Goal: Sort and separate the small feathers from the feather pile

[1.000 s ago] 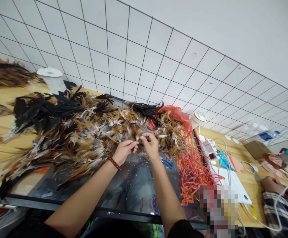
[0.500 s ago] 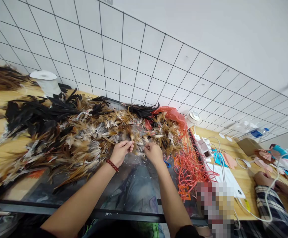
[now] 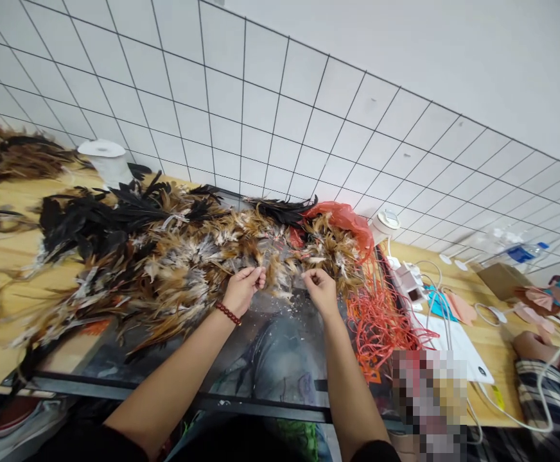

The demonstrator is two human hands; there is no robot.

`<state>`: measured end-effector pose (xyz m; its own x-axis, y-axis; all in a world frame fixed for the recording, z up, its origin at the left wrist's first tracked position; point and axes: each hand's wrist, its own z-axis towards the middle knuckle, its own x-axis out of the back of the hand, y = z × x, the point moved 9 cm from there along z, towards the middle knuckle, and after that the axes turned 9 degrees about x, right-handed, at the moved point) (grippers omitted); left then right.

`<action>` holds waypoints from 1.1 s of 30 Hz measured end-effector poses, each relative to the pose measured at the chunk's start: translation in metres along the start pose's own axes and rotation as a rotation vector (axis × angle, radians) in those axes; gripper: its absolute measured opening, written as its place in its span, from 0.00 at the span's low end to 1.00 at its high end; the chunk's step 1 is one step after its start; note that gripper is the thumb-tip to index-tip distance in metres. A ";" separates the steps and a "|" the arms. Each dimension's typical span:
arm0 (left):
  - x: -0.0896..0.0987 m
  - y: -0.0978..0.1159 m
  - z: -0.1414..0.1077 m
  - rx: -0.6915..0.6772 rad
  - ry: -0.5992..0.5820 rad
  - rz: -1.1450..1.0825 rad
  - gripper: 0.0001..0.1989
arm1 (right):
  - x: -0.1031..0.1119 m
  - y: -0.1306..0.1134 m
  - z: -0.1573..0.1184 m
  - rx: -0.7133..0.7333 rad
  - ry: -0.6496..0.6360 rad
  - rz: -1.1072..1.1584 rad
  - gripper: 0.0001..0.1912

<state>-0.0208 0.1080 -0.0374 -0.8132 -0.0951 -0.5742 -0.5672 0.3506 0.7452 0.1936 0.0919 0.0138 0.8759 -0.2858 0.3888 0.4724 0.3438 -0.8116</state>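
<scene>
My left hand (image 3: 245, 290), with a dark red bead bracelet (image 3: 228, 313) on the wrist, is closed in a pinch. A brown feather (image 3: 259, 256) stands up right at its fingertips and seems held there. To the right, my right hand (image 3: 321, 290) also pinches, thumb against forefinger; a pale bit shows at its tips, too small to name. Both hands hover over the near edge of a large heap of brown and white feathers (image 3: 174, 276). Long black feathers (image 3: 101, 218) lie at its back left. White fluff is scattered on the dark clear-covered mat (image 3: 280, 340) below.
Red cords (image 3: 379, 314) tangle to the right, below a red plastic bag (image 3: 345, 218) with feathers. A white spool (image 3: 109, 163) stands back left, a lidded white cup (image 3: 385, 224) back right. Beyond are white cables, a box (image 3: 504, 280) and a co-worker's hand (image 3: 533, 346). Wire grid lines the wall.
My right hand has moved right, away from the left hand, so the gap between them is wider. The whole view has shifted slightly; my left hand stays pinched.
</scene>
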 end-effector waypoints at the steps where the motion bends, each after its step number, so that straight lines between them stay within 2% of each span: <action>1: 0.000 0.000 0.000 -0.001 0.002 0.004 0.16 | 0.002 0.006 -0.001 -0.064 0.031 0.106 0.12; 3: -0.001 -0.001 0.000 0.001 0.001 0.024 0.16 | -0.003 0.012 -0.004 -0.185 0.064 0.305 0.13; 6: -0.005 -0.002 -0.002 -0.004 -0.008 0.085 0.17 | -0.023 0.011 -0.010 -0.324 0.086 0.540 0.14; 9: -0.010 -0.003 -0.006 -0.012 -0.031 0.151 0.17 | -0.046 0.002 -0.012 -0.406 0.097 0.728 0.23; 11: -0.012 -0.004 -0.007 -0.005 -0.042 0.157 0.16 | -0.060 -0.005 -0.009 -0.429 0.049 0.786 0.25; 16: -0.005 -0.006 -0.005 0.094 -0.027 0.107 0.12 | -0.077 -0.022 0.008 -0.346 -0.142 0.669 0.17; 20: -0.002 -0.008 -0.003 0.196 -0.043 0.099 0.08 | -0.081 -0.027 0.020 -0.231 -0.242 0.563 0.16; 23: -0.002 -0.007 -0.003 0.209 -0.050 0.098 0.07 | -0.089 -0.026 0.022 -0.157 -0.330 0.478 0.16; 25: -0.003 -0.007 -0.004 0.205 -0.045 0.118 0.07 | -0.092 -0.026 0.023 -0.089 -0.335 0.373 0.15; 28: -0.005 -0.008 -0.005 0.198 -0.053 0.172 0.09 | -0.085 -0.030 0.025 0.033 -0.221 0.223 0.11; 30: -0.009 -0.008 -0.006 0.185 -0.080 0.219 0.11 | -0.081 -0.034 0.026 0.084 -0.191 0.179 0.07; 33: -0.014 -0.007 -0.006 0.132 -0.129 0.293 0.15 | -0.082 -0.037 0.025 0.110 -0.303 0.138 0.08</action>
<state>-0.0061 0.1012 -0.0324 -0.9111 0.1435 -0.3865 -0.2830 0.4639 0.8395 0.1072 0.1250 0.0231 0.9137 0.0429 0.4041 0.3411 0.4593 -0.8201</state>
